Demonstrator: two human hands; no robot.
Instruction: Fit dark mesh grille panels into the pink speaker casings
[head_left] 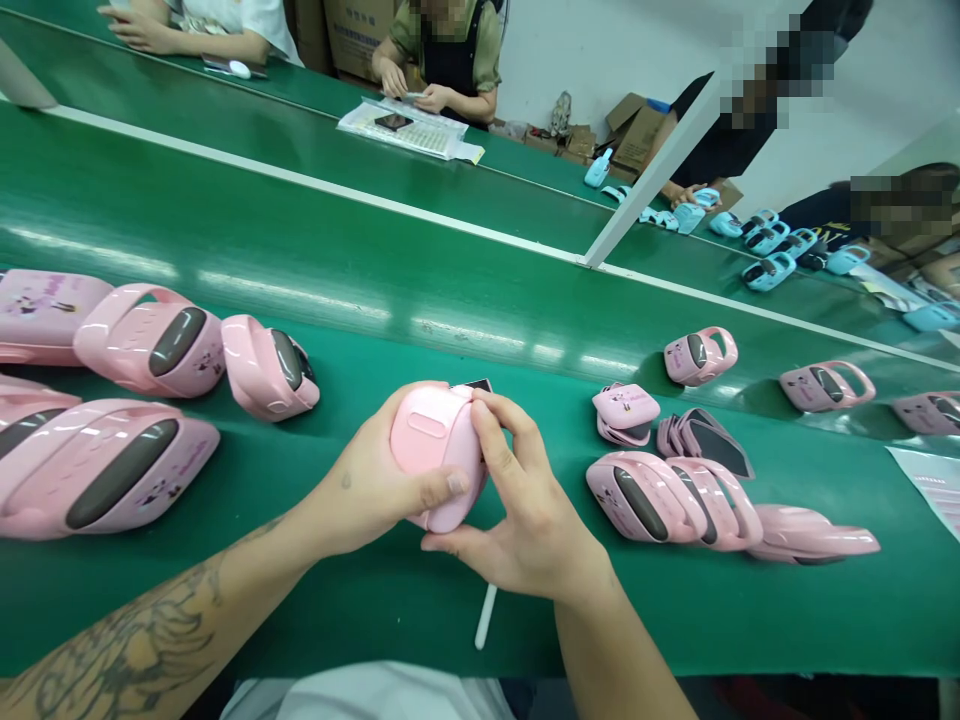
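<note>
A rounded pink plastic housing (431,428) with a raised oval bar on its face is held up over the green bench at the middle. My left hand (382,480) wraps its left side, the thumb lying across the front. On the other side my right hand (529,510) grips the edge, with fingers at the top and thumb at the bottom. A dark corner of something shows behind the housing's top; what it is I cannot tell. Below my right hand lies a thin white stick (486,618), its upper end hidden.
Pink handled housings with dark windows stand at left (142,465) and right (645,500). Small pink covers (626,408) and dark-faced panels (705,440) are stacked right. A white post (652,180) rises from the bench divider. Across it, people sit near blue housings (769,270).
</note>
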